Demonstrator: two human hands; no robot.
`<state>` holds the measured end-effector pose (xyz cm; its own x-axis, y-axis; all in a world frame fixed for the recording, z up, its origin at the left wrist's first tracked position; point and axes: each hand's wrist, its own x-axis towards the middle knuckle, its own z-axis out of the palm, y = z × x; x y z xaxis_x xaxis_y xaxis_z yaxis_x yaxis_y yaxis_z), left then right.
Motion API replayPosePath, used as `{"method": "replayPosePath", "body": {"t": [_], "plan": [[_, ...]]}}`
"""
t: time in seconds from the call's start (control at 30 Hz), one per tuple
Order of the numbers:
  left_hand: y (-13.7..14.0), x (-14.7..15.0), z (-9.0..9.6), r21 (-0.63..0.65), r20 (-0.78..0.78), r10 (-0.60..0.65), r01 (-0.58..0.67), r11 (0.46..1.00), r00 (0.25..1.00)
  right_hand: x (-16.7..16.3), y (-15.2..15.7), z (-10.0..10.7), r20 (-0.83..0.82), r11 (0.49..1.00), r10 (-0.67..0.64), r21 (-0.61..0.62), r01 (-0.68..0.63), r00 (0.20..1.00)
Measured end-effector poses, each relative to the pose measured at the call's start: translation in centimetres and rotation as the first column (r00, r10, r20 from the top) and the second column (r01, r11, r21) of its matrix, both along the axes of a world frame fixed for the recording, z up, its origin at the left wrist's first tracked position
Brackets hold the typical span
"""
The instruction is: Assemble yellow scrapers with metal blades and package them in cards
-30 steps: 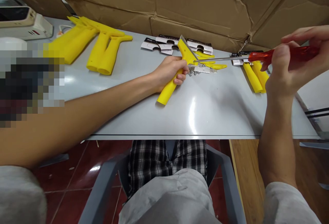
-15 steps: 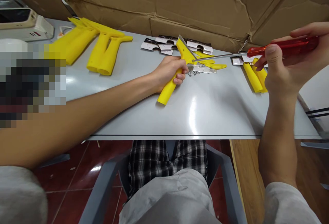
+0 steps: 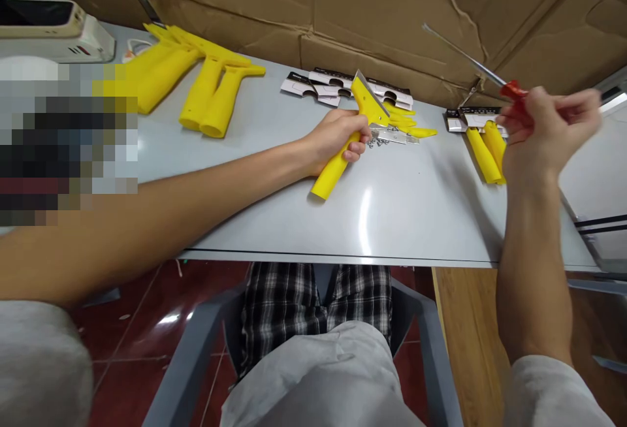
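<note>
My left hand (image 3: 337, 141) is wrapped round the handle of a yellow scraper (image 3: 328, 177), whose head with a metal blade points away and up over the table. A screwdriver (image 3: 514, 92) with a red handle is gripped in my right hand (image 3: 546, 128), raised at the right. Its shaft slants up to the left, and the tip is apart from the scraper. Just beyond my left hand lie small screws (image 3: 378, 143), thin metal strips (image 3: 401, 136) and several flat yellow pieces (image 3: 422, 132).
Several yellow scraper handles (image 3: 215, 104) lie at the left of the grey table (image 3: 284, 231). Black-and-white cards (image 3: 326, 89) rest along the back. Two yellow handles (image 3: 482, 156) with cards lie at the right. Cardboard (image 3: 382, 15) walls off the far side; a white device (image 3: 95, 42) stands far left.
My right hand has lifted the screwdriver's tip away from the scraper head, and the shaft has swung upward. My left hand still holds the scraper. The view has shifted slightly.
</note>
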<state>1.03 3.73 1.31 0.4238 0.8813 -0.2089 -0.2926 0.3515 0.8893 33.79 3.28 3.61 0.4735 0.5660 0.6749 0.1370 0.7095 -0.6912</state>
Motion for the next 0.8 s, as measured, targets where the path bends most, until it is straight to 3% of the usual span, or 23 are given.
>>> {"method": "replayPosePath", "body": {"t": [0.17, 0.4, 0.6, 0.8], "plan": [[0.1, 0.0, -0.1, 0.009, 0.018, -0.014, 0.014, 1.000, 1.000, -0.7, 0.8, -2.8, 0.044, 0.970, 0.082, -0.232, -0.070, 0.996], [0.2, 0.0, -0.5, 0.018, 0.050, -0.018, 0.017, 1.000, 0.999, 1.5, 1.7, -5.2, 0.287, 0.929, 0.132, -0.370, -0.018, 0.949], [-0.1, -0.1, -0.3, 0.037, 0.042, -0.032, 0.030, 0.999, 0.999, 3.0, 2.5, -6.4, 0.634, 0.910, 0.007, -0.325, 0.258, 0.773], [-0.4, 0.0, 0.0, 0.054, 0.017, -0.038, 0.037, 0.998, 0.999, 2.6, 2.1, -6.4, 0.681, 0.871, 0.107, -0.416, 0.263, 0.724]]}}
